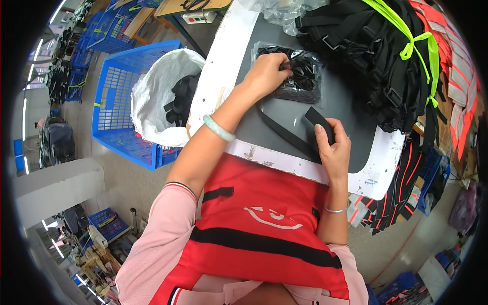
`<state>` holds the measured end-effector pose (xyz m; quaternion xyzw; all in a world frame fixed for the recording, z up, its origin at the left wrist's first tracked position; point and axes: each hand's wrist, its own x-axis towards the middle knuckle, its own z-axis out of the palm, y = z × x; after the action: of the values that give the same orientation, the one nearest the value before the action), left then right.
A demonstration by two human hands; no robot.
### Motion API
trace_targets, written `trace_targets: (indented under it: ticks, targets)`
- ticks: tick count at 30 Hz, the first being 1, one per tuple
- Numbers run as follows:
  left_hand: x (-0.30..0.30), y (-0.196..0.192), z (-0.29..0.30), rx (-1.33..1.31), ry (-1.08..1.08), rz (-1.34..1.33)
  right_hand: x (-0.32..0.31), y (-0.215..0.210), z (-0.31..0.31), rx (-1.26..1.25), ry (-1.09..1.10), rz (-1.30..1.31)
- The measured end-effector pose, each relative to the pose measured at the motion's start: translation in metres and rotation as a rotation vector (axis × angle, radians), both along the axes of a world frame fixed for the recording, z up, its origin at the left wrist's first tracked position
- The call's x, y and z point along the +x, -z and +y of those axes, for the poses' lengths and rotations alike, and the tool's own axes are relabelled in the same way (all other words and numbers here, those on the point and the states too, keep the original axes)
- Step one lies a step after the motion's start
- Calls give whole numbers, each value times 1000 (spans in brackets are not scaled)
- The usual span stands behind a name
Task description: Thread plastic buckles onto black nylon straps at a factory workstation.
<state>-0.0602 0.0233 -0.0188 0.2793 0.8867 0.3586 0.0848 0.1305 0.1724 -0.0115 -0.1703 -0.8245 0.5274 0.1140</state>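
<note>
Red apron nearest; black strap (flat, curving) pinched in right hand; left hand pinching dark piece.

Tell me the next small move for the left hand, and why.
Probably bring the left hand toward the black strap: it seems to pinch a small dark piece over the clear bag of black parts, while the right hand holds the strap near its free end.
</note>
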Motion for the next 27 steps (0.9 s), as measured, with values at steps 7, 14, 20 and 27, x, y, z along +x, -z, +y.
trace_targets:
  ticks: [7,14,20,27]
  targets:
    - [33,-18,-4,728,-201,-755,-31,-17,-8,-82,-4,118]
    - [64,-16,-11,772,-191,-785,-37,-23,-20,238,-17,47]
    - [74,-15,-14,771,-146,-848,-34,-12,-26,400,-61,171]
    - [82,-15,-37,876,-112,-1180,-21,-20,-27,255,-105,128]
